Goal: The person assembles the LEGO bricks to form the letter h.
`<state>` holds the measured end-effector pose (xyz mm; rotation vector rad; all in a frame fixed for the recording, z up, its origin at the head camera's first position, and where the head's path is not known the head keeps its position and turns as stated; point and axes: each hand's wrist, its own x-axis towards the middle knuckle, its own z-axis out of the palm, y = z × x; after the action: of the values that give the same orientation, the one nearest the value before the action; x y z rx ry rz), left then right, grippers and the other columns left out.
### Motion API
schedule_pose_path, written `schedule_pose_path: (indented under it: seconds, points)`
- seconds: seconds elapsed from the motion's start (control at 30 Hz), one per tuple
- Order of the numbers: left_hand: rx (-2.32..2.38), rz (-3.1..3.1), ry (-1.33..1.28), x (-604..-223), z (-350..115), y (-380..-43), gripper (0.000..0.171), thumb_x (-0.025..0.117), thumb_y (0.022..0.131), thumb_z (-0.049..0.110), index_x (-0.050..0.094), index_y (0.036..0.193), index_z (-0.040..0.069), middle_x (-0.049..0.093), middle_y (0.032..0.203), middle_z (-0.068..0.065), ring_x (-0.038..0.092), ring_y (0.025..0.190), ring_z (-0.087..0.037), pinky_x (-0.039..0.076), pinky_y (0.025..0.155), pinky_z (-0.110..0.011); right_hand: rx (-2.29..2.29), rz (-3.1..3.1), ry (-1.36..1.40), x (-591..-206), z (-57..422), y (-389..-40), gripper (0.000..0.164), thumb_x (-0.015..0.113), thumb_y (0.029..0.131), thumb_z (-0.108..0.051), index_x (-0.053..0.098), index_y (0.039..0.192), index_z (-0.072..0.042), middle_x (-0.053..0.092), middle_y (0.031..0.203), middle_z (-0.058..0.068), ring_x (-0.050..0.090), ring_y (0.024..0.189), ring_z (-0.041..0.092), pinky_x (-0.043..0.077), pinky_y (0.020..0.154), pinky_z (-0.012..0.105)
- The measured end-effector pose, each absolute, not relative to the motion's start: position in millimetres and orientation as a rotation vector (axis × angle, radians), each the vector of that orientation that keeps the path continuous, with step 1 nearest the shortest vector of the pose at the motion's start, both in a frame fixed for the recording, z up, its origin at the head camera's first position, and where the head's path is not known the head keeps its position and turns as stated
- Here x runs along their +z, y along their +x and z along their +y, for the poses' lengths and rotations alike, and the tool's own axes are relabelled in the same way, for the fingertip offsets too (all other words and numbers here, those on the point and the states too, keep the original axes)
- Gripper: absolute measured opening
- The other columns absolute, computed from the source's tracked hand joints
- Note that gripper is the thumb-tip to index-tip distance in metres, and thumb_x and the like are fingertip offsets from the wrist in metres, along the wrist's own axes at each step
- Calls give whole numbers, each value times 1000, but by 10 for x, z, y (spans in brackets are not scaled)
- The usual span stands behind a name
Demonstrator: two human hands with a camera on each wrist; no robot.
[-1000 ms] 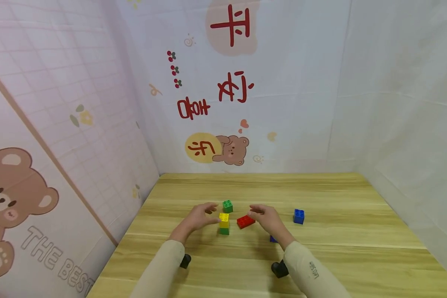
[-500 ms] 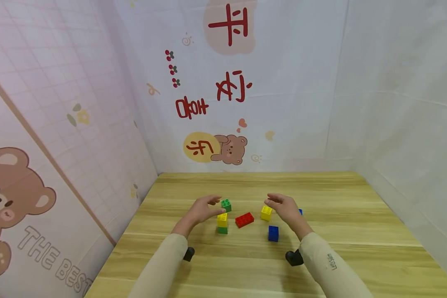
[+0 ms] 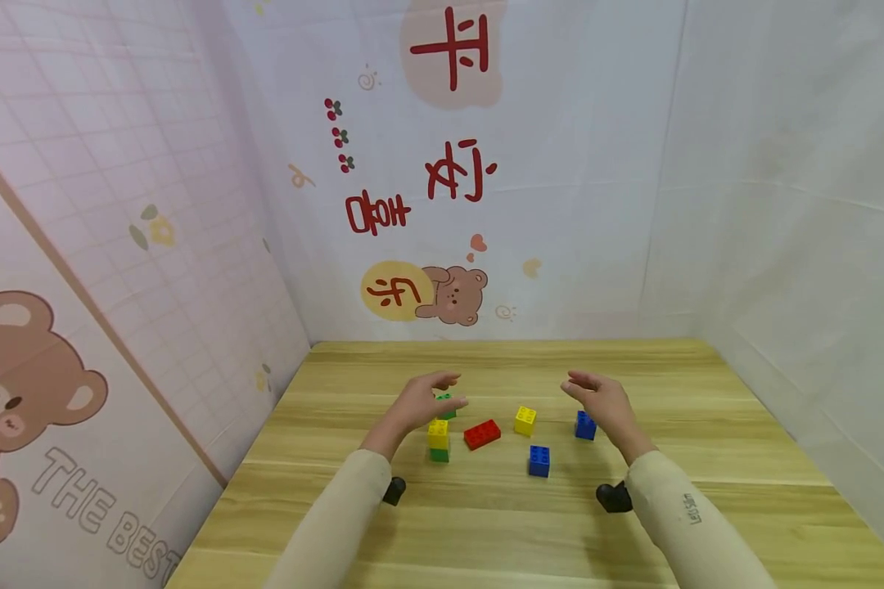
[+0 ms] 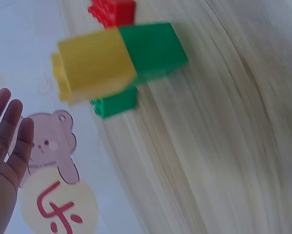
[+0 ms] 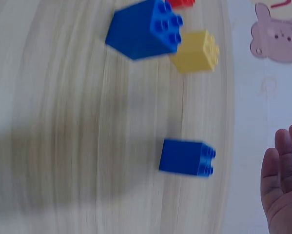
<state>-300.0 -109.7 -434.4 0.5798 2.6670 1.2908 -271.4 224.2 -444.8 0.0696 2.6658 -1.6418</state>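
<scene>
My left hand [image 3: 418, 402] hovers above the stack, fingers relaxed and holding nothing. Below it, a yellow block [image 3: 438, 430] sits on top of a green block [image 3: 439, 454]. Another green block [image 3: 446, 412], partly covered by the left hand in the head view, stands just behind that stack. Over to the right, my right hand [image 3: 606, 404] is in the air with loose, slightly bent fingers and nothing in it. Nearest to it is a blue block [image 3: 585, 426]. A second blue block [image 5: 143, 29] shows large in the right wrist view.
A red rectangular block [image 3: 482, 434] lies on the wooden table [image 3: 471, 532] between the hands. Right of it stands a single yellow block [image 3: 525, 420]. Printed cloth walls [image 3: 575, 245] close off the table's back and sides.
My right hand has moved right, uncovering the single yellow block and both blue blocks. My left hand has shifted right and away from the stack. The blocks stay in place.
</scene>
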Motion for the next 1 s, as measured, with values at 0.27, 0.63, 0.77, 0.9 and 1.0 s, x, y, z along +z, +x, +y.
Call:
schedule_pose_path:
  seconds: [0.27,0.63,0.77,0.9,1.0]
  points:
    - [1370,2627,650,-4357,-714,-2986,52,73,91,36,60,138,17,61,133,-1,53,123,-24,44,102,-43,-1630,2676,139,-4525,2545,-2684,63,56,102,-40,40,151,-3,42,149,24,36,137,44,34,107,58]
    - [1423,2540,625,-4585,-317,-2874,48,72,92,37,62,135,18,63,129,-3,56,120,-28,50,95,-39,-1538,2682,163,-4798,2759,-2673,73,57,98,-49,38,151,-1,36,151,27,34,136,48,34,105,60]
    - [1402,2492,601,-4773,-238,-2814,50,73,91,38,62,135,16,63,128,-6,57,116,-24,50,94,-38,-1543,2641,160,-4945,2806,-2680,76,59,97,-51,37,152,-2,35,152,27,33,137,48,34,106,61]
    - [1381,2465,558,-4944,-193,-2770,48,74,91,34,63,133,13,64,125,-5,57,112,-20,49,96,-40,-1536,2620,151,-5058,2810,-2681,74,60,98,-47,37,151,-1,37,151,27,33,137,49,35,105,61]
    - [1407,2416,528,-5035,-139,-2749,47,75,90,31,64,131,11,65,123,-3,58,111,-20,50,94,-41,-1527,2619,147,-5104,2819,-2686,69,59,100,-41,36,152,-1,37,151,27,35,136,48,36,105,60]
